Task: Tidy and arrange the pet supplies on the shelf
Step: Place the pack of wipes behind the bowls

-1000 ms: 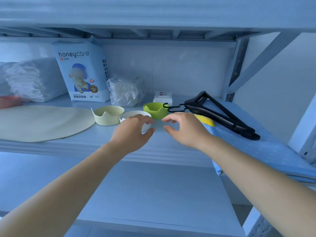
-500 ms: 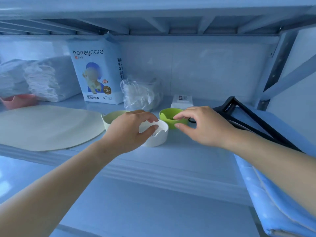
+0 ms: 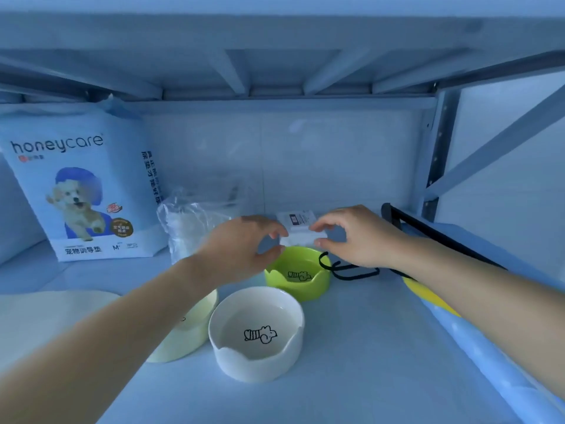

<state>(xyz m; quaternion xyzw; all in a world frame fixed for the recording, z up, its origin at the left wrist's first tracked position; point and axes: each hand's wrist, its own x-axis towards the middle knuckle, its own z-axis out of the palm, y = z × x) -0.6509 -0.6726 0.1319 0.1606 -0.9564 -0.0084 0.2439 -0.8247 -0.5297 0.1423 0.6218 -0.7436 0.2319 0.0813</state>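
Head view: small white box (image 3: 298, 229) sits at the back of the shelf (image 3: 360, 356), behind the green bowl (image 3: 298, 275). Left hand (image 3: 244, 249) and right hand (image 3: 357, 237) each pinch one end of it with thumb and curled fingers. White bowl (image 3: 256, 332) is nearer, pale yellow bowl (image 3: 186, 335) just left. Honeycare pad pack (image 3: 79, 191) stands upright far left.

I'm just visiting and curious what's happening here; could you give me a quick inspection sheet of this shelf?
Surface: pale shelf board.
Job's things: small white box at the back; green bowl, white bowl, yellow bowl; dog-pad pack; plastic bag.
Clutter: black hanger, its hook by the green bowl's rim; blue cloth on the right.
Grips: right hand pinches the box; left hand at its left edge, contact unclear.
Cables: nothing seen.
Surroundings: metal shelf frame, wall behind.
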